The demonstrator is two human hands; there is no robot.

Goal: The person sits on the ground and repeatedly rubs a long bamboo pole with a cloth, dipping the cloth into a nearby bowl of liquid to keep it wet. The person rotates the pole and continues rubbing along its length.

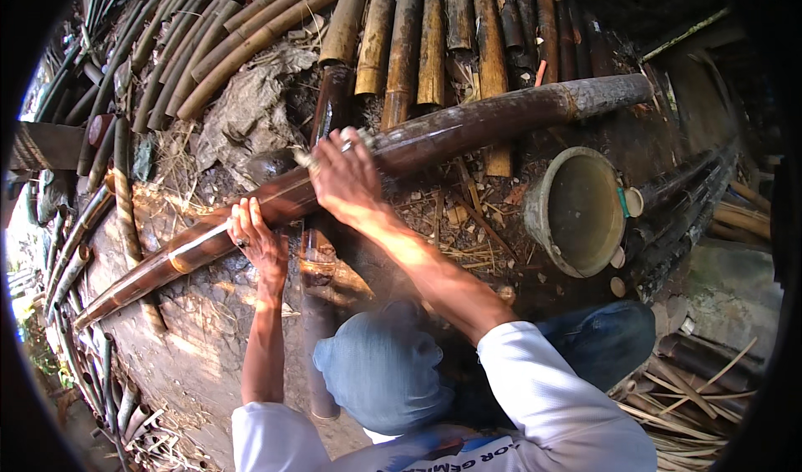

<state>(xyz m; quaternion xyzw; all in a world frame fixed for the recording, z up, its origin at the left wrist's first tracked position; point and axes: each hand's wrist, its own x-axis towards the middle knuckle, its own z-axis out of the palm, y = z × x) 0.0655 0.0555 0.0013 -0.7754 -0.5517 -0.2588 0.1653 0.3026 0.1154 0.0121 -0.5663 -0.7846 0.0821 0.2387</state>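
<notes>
A long, thick brown bamboo pole [468, 129] lies aslant before me, from the near left to the far right, its dark surface wet and shiny. My left hand [261, 242] is closed over its near side, left of the middle, with a ring on one finger. Farther along, my right hand [347, 175] presses a pale, stringy wad [304, 156] down on the top of the pole. Much of the wad is hidden under the fingers. Another dark pole [330, 104] passes crosswise beneath the bamboo.
To the right stands a round grey basin [541, 234] of murky water, with a small teal-handled item [622, 202] at its rim. Several bamboo poles [407, 38] lie side by side at the back. More curved poles [251, 50] are stacked far left. Straw and chips [476, 221] litter the ground.
</notes>
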